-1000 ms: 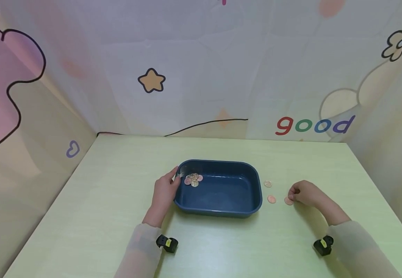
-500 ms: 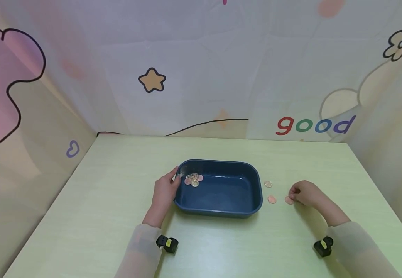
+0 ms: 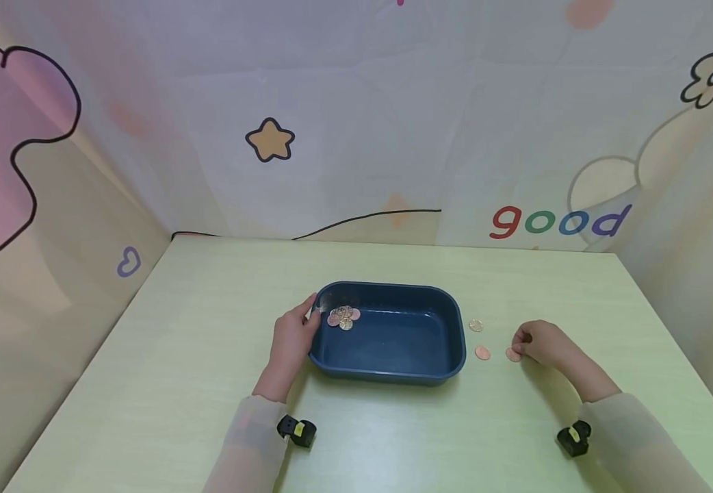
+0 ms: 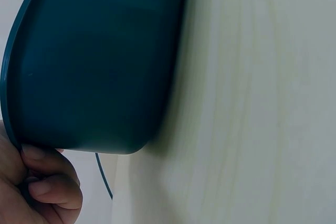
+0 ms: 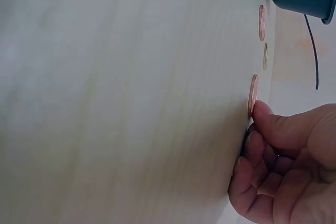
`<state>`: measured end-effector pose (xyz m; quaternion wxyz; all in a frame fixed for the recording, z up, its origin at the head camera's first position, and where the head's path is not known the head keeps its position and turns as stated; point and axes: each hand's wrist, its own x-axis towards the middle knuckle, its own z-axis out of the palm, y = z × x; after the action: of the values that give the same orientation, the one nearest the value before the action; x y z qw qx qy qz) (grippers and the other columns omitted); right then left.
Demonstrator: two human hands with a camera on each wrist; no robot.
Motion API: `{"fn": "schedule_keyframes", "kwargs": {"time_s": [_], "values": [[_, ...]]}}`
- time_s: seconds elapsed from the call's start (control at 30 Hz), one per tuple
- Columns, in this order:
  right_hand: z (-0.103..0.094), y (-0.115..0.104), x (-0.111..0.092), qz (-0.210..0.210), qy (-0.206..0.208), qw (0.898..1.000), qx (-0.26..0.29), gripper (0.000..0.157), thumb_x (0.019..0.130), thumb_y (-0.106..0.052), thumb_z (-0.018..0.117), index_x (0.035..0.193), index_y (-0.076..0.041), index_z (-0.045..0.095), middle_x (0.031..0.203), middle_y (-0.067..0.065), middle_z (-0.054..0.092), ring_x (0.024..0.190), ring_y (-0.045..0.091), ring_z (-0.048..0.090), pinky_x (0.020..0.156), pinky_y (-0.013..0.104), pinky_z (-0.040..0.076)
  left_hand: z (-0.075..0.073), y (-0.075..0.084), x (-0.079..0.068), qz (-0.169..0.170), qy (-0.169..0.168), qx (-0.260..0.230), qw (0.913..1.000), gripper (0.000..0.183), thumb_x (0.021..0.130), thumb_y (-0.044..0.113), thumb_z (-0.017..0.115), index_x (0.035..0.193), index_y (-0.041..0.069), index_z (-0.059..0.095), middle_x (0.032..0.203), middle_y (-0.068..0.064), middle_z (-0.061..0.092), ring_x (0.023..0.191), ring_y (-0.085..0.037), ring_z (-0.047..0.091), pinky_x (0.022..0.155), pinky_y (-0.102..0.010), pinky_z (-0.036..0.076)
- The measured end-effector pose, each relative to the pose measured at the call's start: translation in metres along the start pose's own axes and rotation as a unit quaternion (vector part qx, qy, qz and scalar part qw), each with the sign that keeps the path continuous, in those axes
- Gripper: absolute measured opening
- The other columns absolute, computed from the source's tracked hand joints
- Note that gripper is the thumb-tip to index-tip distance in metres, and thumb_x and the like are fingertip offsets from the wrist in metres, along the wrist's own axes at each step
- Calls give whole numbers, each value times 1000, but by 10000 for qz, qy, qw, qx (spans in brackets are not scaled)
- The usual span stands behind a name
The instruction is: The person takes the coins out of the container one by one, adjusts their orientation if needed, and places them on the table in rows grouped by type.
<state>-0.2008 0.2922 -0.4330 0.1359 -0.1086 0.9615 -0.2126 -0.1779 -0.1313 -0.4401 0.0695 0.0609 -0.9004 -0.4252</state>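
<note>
My left hand (image 3: 291,340) grips the left end of a dark blue tub (image 3: 387,378), thumb at the rim and fingers bent against the outer wall, as the left wrist view shows. Several coins (image 3: 345,325) lie bunched inside, at the tub's far left corner. To the right of the tub, my right hand (image 3: 543,342) has its thumb and curled fingers at the edge of a copper-coloured coin (image 5: 253,96), low at the table. A second copper-coloured coin (image 3: 482,352) and a paler coin (image 3: 476,325) lie between that hand and the tub.
The pale green table (image 3: 196,383) meets a printed cloth backdrop (image 3: 344,103) at its back edge. More cloth hangs along both sides. A small black device (image 3: 297,431) is strapped at the left wrist, another black device (image 3: 574,438) at the right.
</note>
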Motion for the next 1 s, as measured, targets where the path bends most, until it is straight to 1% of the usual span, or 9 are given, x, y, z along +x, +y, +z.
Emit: {"fn": "schedule_keyframes", "kwargs": {"time_s": [0.07,0.17,0.3,0.4,0.53,0.7,0.8,0.9,1.0], "values": [[0,1,0,-34,-42,10000,49,13,95,-4,65,86,5,66,81,11,63,74,18,50,68,30,41,0,0,0,-20,-3,-3,10000,43,100,13,55,142,4,60,53,5,33,48,-10,30,51,-24,28],[-3,4,0,35,-271,9985,464,13,97,-6,64,92,6,66,82,8,61,73,17,49,66,28,41,0,0,0,-43,-9,22,10000,43,100,12,55,142,4,60,54,5,33,49,-10,30,51,-24,28],[-11,9,0,317,-643,9895,1252,20,101,-9,59,108,10,63,87,5,58,74,16,49,64,26,42,0,-1,1,-71,-15,22,10000,44,100,13,55,143,4,60,55,5,34,50,-11,31,51,-24,28],[-19,9,1,424,-735,9850,1502,26,103,-11,57,116,11,59,92,6,59,80,17,53,67,26,47,1,-1,2,-84,-28,11,10000,44,100,13,54,143,4,60,55,5,33,50,-10,31,51,-24,28],[-29,4,1,324,-648,9859,1506,33,104,-15,55,123,12,57,101,16,63,93,25,61,78,35,55,1,-2,0,-94,-60,-16,9999,44,101,13,54,143,4,59,54,5,33,49,-10,30,51,-24,28],[-43,-15,0,-66,-355,9898,1376,36,105,-16,55,128,12,56,114,26,65,101,31,63,85,39,56,1,-3,-1,-137,-98,-60,9998,44,101,14,54,144,4,58,53,5,32,48,-10,29,50,-23,28],[-53,-33,1,-321,-180,9916,1241,37,105,-18,56,130,10,58,118,27,67,99,29,63,85,36,55,1,-1,-1,-135,-70,-45,9999,44,101,14,54,144,5,59,54,5,32,49,-10,30,50,-23,28],[-61,-50,3,-542,-79,9923,1115,37,105,-20,57,130,7,60,118,24,68,98,26,63,83,34,54,1,-1,0,-116,-40,-22,9999,44,101,13,55,143,5,59,55,5,33,50,-10,31,51,-23,28],[-68,-65,7,-708,-47,9919,1049,37,105,-22,57,129,5,62,117,20,69,99,24,64,83,36,54,1,0,0,-110,-54,-18,9999,44,101,14,54,143,5,59,55,5,34,50,-10,31,51,-23,28]]}}
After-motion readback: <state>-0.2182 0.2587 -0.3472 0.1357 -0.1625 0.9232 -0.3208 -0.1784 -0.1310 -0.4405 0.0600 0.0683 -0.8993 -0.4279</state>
